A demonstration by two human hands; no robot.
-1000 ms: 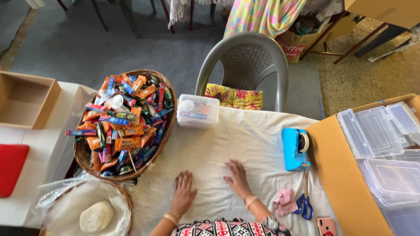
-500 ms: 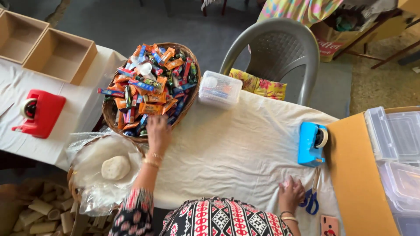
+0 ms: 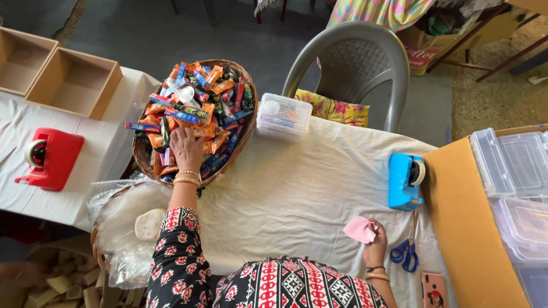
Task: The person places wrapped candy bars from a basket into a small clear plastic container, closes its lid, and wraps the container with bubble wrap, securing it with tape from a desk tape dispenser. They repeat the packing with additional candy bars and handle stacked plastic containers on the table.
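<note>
Wicker basket (image 3: pixel 242 134), round, at the far left of the white-clothed table (image 3: pixel 297 194), heaped with small foil-wrapped sweets (image 3: pixel 197 111) in orange, blue and green. Left hand (image 3: pixel 186 149) laid palm-down on the heap, fingers bent into the wrappers; whether a packet is pinched, not discernible. Right hand (image 3: pixel 375 246) at the near edge, closed on a pink scrap of cloth (image 3: pixel 359 229).

Handling, as judged: packets light, slick and crinkly, contents likely crushable; best pinched at the flat crimped ends or scooped from beneath, not squeezed mid-body. Cloth soft and limp; any edge serves.

Nearby: clear lidded box (image 3: pixel 283 117) just beside the basket, blue tape dispenser (image 3: pixel 404 181) and blue-handled scissors (image 3: pixel 406 251) near the right hand, red tape dispenser (image 3: pixel 50 158) well apart on the left.
</note>
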